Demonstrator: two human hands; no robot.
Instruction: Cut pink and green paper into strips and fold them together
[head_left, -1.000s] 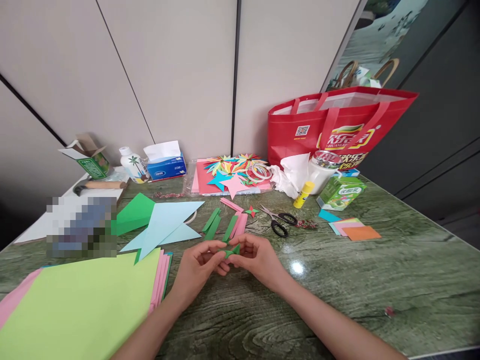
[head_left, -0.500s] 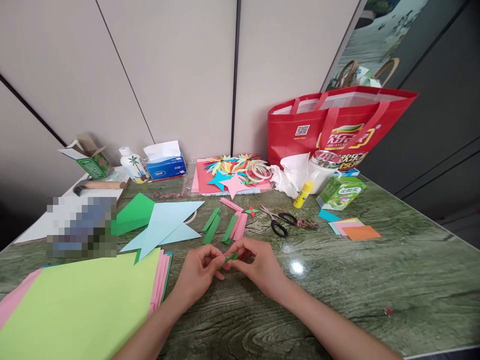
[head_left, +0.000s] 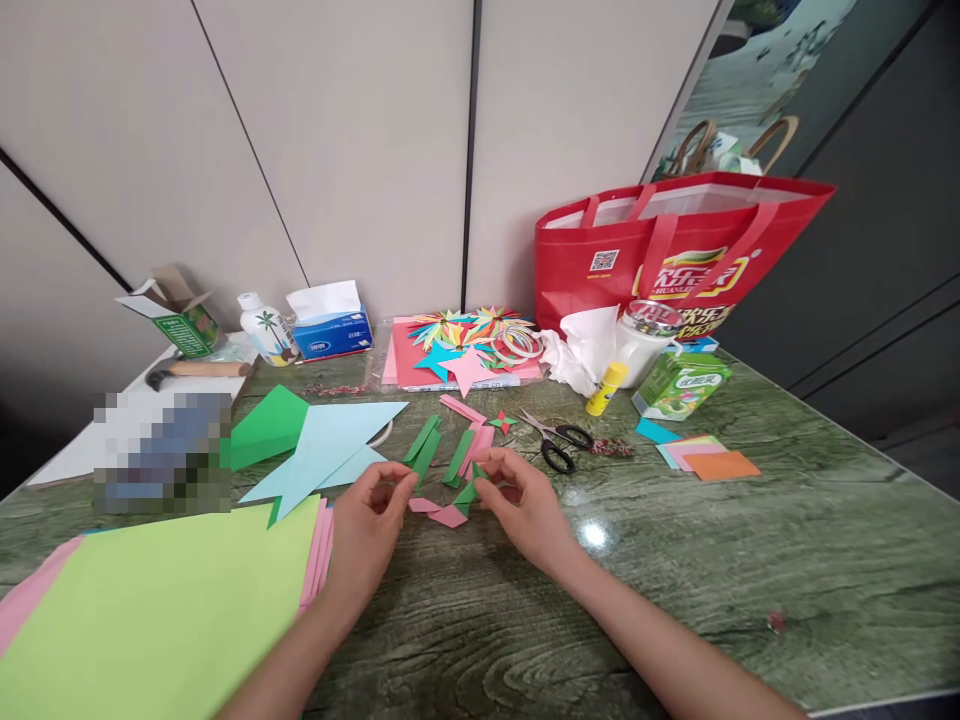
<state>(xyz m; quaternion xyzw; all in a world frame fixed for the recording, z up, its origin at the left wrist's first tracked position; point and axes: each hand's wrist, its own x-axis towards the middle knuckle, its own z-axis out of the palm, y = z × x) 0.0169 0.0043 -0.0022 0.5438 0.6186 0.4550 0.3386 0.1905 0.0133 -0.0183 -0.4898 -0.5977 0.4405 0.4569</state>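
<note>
My right hand (head_left: 525, 500) pinches a small folded green paper piece (head_left: 466, 495) between thumb and fingertips. Just below its lower end is a folded pink paper piece (head_left: 448, 516); whether they are joined I cannot tell. Another pink paper bit (head_left: 423, 506) shows beside the thumb of my left hand (head_left: 375, 510). That hand is closed, its thumb and index tips together; what they hold, if anything, is hidden. Folded green strips (head_left: 426, 455) and pink strips (head_left: 480, 445) lie just beyond my fingers, near a small pink-and-green star (head_left: 503, 423).
Black-handled scissors (head_left: 559, 440), a yellow glue stick (head_left: 606, 390) and small coloured paper squares (head_left: 709, 455) lie to the right. A yellow-green paper stack (head_left: 165, 600) and blue paper shapes (head_left: 330, 450) are at left. A red bag (head_left: 600, 270) and tissue box (head_left: 334, 330) stand behind.
My hands have moved apart, the left one leftwards. The green piece, earlier between both hands, is now in the right hand only, and pink folded paper shows between the hands.
</note>
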